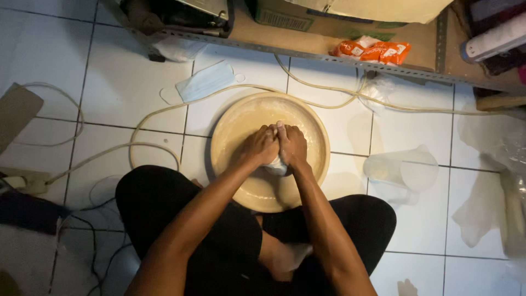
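While both hands [275,146] press together, white dough [276,166] sits beneath the fingers [272,131].

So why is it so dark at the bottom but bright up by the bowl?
In the head view, light falls on the white floor tiles and the tan bowl, so they look bright; the black-clad legs soak it up and go murky; the left hand and right hand are dim but sharp; the clear jug looks hazy.
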